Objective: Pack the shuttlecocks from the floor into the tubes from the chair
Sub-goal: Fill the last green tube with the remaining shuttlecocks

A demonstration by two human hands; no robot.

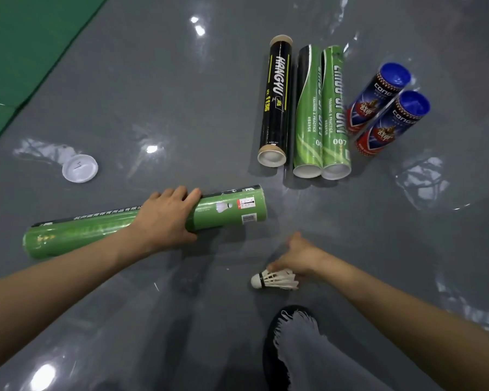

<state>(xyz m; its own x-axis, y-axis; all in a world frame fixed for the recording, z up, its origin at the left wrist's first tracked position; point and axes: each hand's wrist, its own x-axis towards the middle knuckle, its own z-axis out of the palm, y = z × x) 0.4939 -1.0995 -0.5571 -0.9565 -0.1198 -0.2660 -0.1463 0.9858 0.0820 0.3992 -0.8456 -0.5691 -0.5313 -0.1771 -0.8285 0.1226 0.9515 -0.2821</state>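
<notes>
Grey glossy floor (153,80), bordered by one green mat (26,38) at the far left.

Tubes, six counted. One green near tube (226,218) is laid on its side under the left hand (167,215). Five are laid out beyond the right hand (298,256): one black tube (275,103), two green tubes (308,117) touching side by side, and two blue-capped tubes (378,100), also touching.

Shuttlecocks, one. The shuttlecock (274,280) is pinched at its feathers by the right hand, cork pointing left, just nearer than the near tube's right end. Contact with the floor cannot be told.

Lids, one. The white lid (79,168) is laid flat, well left of the left-hand grip and apart from the near tube.

Left hand: fingers are curled over the near tube around its middle, thumb on the near side, forearm extended.

Right hand: fingers are closed on the feathers, wrist bent inward.

One black shoe (274,348) is seen nearer than the right hand.
</notes>
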